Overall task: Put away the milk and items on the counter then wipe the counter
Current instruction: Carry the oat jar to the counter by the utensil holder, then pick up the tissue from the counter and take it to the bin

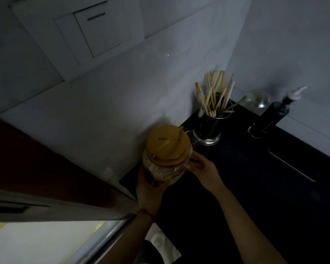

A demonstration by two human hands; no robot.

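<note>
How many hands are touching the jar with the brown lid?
2: the left hand grips the jar low on its left; the right hand touches its right side.
</note>
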